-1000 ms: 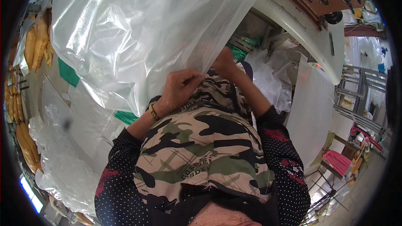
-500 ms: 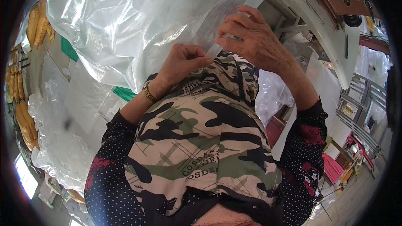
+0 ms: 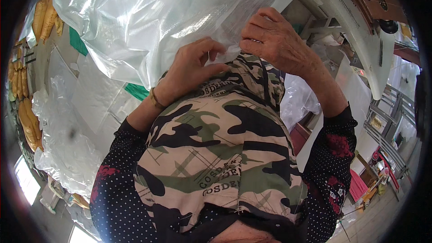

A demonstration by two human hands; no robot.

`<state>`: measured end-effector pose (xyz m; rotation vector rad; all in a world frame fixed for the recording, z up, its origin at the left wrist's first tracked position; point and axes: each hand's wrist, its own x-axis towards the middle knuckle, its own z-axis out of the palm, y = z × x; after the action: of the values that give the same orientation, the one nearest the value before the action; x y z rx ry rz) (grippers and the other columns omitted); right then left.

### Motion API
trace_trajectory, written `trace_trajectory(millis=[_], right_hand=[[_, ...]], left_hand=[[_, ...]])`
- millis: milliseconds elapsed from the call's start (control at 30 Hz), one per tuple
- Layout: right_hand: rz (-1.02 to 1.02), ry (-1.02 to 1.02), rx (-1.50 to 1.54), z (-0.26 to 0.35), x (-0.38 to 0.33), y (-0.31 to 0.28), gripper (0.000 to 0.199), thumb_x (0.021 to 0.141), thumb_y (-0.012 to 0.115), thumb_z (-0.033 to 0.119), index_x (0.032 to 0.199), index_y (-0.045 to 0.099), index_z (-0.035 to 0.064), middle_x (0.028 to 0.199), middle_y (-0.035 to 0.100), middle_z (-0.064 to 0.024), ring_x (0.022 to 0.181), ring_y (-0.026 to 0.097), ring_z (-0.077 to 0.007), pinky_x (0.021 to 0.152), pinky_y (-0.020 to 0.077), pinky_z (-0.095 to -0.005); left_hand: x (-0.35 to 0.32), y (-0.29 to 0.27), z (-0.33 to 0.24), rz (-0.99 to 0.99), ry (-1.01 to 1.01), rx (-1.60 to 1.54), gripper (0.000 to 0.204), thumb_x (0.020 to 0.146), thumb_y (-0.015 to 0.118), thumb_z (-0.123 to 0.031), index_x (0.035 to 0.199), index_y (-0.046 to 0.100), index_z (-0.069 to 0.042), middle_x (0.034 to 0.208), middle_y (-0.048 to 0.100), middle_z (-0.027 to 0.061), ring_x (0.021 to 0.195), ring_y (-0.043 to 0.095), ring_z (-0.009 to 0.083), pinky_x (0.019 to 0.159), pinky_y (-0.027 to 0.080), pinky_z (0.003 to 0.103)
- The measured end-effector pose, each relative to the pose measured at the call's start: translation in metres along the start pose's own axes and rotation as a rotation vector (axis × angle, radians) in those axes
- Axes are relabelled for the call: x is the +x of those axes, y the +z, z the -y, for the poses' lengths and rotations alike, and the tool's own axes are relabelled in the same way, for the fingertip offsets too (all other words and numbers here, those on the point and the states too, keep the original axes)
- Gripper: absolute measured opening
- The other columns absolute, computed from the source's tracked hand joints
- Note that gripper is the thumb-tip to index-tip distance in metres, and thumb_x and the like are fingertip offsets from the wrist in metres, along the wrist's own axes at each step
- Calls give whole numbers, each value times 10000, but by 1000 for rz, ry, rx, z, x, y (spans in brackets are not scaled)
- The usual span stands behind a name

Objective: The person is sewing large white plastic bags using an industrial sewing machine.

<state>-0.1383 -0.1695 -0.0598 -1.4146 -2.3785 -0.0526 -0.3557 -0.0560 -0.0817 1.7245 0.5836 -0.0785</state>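
Gripping the edge of a translucent plastic sheet [image 3: 135,31] between closed fingers of the right hand [image 3: 280,42]. Holding the left hand [image 3: 189,65] just beside that edge with thumb and fingers parted; cannot tell whether touching it. Having the sheet draped beyond a camouflage-print apron [image 3: 216,139], left of a white worktop [image 3: 365,47].

And the left hand [image 3: 191,66] opens its pinch, thumb now clear of the fingers! The right hand [image 3: 276,42], lower and blurred a second ago, is up, gripping the plastic sheet [image 3: 130,22].
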Motion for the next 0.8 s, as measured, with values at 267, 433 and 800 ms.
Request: trace_trajectory(millis=[267, 433, 800], right_hand=[[-64, 34, -74, 4, 6, 1, 107, 716, 670, 119, 811, 651, 74, 849, 580, -6, 918, 557, -174, 920, 399, -358], [-58, 61, -45, 5, 12, -9, 104, 739, 650, 147, 822, 634, 85, 844, 572, -12, 899, 554, -176, 901, 400, -348], [-163, 89, 31, -6, 34, -44, 173, 797, 681, 230, 772, 563, 105, 785, 524, -16, 818, 533, -189, 789, 404, -330]], left_hand=[[10, 24, -12, -432, 560, 383, 374, 790, 738, -53, 1136, 595, -41, 941, 697, 92, 565, 560, 167, 554, 486, 287], [5, 23, -17, -436, 568, 401, 327, 824, 655, -3, 1143, 590, -34, 895, 671, 143, 685, 634, 275, 601, 504, 362], [-10, 6, -35, -530, 809, 605, 426, 778, 675, 21, 1198, 629, -31, 813, 565, 76, 701, 575, 231, 613, 484, 336]])
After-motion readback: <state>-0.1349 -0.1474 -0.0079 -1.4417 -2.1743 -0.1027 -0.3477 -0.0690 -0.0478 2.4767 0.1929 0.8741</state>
